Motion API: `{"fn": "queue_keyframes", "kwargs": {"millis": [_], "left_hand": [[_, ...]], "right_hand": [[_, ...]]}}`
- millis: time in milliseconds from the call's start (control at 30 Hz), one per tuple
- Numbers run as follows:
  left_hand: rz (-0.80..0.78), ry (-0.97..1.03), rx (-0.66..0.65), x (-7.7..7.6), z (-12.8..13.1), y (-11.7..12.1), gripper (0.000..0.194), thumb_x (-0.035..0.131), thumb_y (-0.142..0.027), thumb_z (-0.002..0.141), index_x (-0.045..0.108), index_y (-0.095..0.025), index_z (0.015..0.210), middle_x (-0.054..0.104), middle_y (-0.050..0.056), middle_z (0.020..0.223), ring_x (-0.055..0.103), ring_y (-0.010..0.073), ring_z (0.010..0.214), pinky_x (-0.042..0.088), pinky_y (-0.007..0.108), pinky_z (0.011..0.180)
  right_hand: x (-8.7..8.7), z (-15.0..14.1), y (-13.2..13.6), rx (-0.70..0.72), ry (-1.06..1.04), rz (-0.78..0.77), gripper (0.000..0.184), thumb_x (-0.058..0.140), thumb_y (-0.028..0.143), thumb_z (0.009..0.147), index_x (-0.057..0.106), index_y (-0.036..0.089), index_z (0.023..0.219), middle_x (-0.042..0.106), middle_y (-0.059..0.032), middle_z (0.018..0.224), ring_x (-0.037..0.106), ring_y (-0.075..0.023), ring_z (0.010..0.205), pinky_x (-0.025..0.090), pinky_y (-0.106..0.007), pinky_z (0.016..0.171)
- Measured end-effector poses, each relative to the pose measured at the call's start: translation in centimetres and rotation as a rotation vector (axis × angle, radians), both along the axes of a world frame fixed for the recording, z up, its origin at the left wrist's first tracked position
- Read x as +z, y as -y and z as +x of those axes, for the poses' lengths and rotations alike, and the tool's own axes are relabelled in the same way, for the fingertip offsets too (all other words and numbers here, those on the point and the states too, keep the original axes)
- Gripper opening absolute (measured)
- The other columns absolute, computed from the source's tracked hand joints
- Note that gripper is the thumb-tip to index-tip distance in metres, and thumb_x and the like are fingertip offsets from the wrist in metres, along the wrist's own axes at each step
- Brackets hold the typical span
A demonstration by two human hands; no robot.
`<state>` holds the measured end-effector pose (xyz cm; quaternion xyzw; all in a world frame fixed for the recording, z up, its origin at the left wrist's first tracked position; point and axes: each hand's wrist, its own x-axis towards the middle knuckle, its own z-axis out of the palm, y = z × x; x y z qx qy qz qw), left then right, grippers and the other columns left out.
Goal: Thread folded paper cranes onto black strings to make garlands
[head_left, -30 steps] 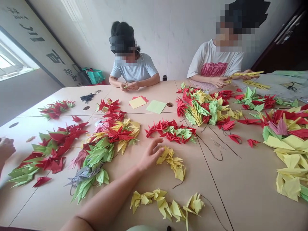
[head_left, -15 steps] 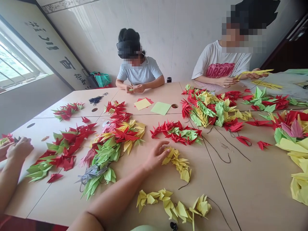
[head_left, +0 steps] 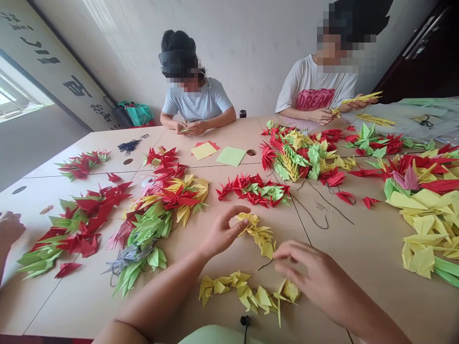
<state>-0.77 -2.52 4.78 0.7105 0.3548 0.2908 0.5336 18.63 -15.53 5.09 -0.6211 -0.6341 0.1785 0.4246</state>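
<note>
My left hand (head_left: 225, 232) rests on the table with curved fingers and a gap between thumb and forefinger. Its fingertips lie at the far end of a short string of yellow folded paper cranes (head_left: 258, 232). From the right, my right hand (head_left: 308, 267) reaches in, slightly blurred, thumb and fingers apart and nothing visible between them. Its fingertips are beside the near end of that string, where a dark cord (head_left: 266, 264) trails out. Closer to me lies a second yellow paper crane string (head_left: 247, 292), its right end just below my right hand.
Beyond my hands lies a red and green paper garland (head_left: 254, 191). Larger garlands (head_left: 150, 224) spread left, with a mixed pile (head_left: 304, 153) and yellow ones (head_left: 426, 224) right. Paper squares (head_left: 231, 155) lie further back. Two people sit opposite; another person's hand (head_left: 10, 228) shows left.
My right hand has come into view from the right, reaching to the yellow string's near end. My left hand stays by the far end, its fingers slightly more raised. The camera view has swung.
</note>
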Motion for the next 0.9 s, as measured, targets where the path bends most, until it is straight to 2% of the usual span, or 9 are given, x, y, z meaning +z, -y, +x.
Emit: {"fn": "queue_keyframes", "kwargs": {"millis": [67,133,233,400,533,667,767,833,900], "left_hand": [[-0.033,0.013,-0.029,0.8,0.0,0.3,0.030,0.055,-0.039,0.086,0.059,-0.018,0.107,0.063,0.008,0.111,0.057,0.0196,0.104,0.043,0.031,0.093],[-0.045,0.009,-0.059,1.3,0.0,0.6,0.028,0.055,-0.037,0.086,0.060,-0.017,0.105,0.064,0.009,0.109,0.058,0.0187,0.102,0.044,0.030,0.090],[-0.072,-0.010,-0.110,1.5,0.0,1.1,0.026,0.055,-0.035,0.086,0.060,-0.016,0.104,0.063,0.009,0.107,0.058,0.0179,0.100,0.044,0.030,0.089],[-0.178,-0.062,-0.166,0.2,-0.5,2.1,0.025,0.057,-0.034,0.085,0.060,-0.016,0.102,0.064,0.009,0.104,0.059,0.0180,0.096,0.045,0.031,0.086],[-0.289,-0.055,-0.140,-0.8,-1.1,3.1,0.026,0.058,-0.036,0.084,0.060,-0.016,0.101,0.066,0.008,0.097,0.059,0.0164,0.091,0.045,0.029,0.082],[-0.444,-0.005,-0.190,-0.2,-1.2,3.7,0.033,0.057,-0.039,0.085,0.056,-0.016,0.108,0.066,0.004,0.083,0.059,0.0131,0.077,0.046,0.025,0.071],[-0.594,0.054,-0.231,0.6,-0.8,4.0,0.035,0.058,-0.040,0.084,0.057,-0.016,0.109,0.065,0.003,0.081,0.060,0.0120,0.074,0.048,0.025,0.071],[-0.742,0.126,-0.185,0.8,-0.3,4.1,0.030,0.061,-0.038,0.083,0.061,-0.014,0.101,0.065,0.003,0.080,0.060,0.0106,0.073,0.049,0.024,0.072],[-0.923,0.209,-0.102,0.7,0.1,4.2,0.023,0.065,-0.032,0.081,0.063,-0.012,0.093,0.063,0.002,0.076,0.060,0.0081,0.068,0.049,0.019,0.066]], "right_hand": [[-0.6,0.5,-1.1,0.040,0.111,-0.155,0.006,0.066,0.032,0.078,0.065,0.026,0.078,0.069,0.0006,0.080,0.066,-0.0186,0.068,0.049,-0.026,0.052],[-1.4,0.8,-2.1,0.005,0.220,-0.313,0.007,0.062,0.031,0.080,0.063,0.024,0.079,0.069,-0.0011,0.084,0.066,-0.0197,0.073,0.048,-0.027,0.055],[-2.5,0.5,-3.0,0.017,0.285,-0.404,0.009,0.059,0.031,0.082,0.061,0.023,0.084,0.067,-0.0017,0.089,0.064,-0.0189,0.077,0.046,-0.027,0.058],[-3.4,-0.3,-2.9,0.032,0.276,-0.383,0.014,0.051,0.020,0.084,0.061,0.022,0.074,0.063,-0.0001,0.081,0.060,-0.0177,0.073,0.039,-0.026,0.057],[-2.4,-0.8,-2.5,0.013,0.236,-0.345,0.015,0.049,0.018,0.084,0.057,0.021,0.073,0.061,-0.0001,0.079,0.059,-0.0155,0.069,0.040,-0.025,0.059],[-0.4,-2.3,-2.0,0.046,0.179,-0.286,0.012,0.050,0.017,0.084,0.056,0.021,0.074,0.063,0.0001,0.078,0.059,-0.0143,0.069,0.041,-0.024,0.060],[0.5,-3.9,-1.7,0.102,0.147,-0.206,0.014,0.049,0.014,0.084,0.056,0.020,0.073,0.063,-0.0006,0.073,0.058,-0.0137,0.062,0.040,-0.023,0.056],[0.6,-4.8,-1.4,0.128,0.170,-0.140,0.016,0.048,0.012,0.084,0.056,0.019,0.072,0.063,-0.0010,0.071,0.057,-0.0136,0.060,0.039,-0.024,0.055],[0.4,-5.4,-1.2,0.162,0.217,-0.086,0.016,0.049,0.010,0.083,0.056,0.019,0.072,0.063,-0.0012,0.070,0.057,-0.0139,0.060,0.039,-0.024,0.055]]}}
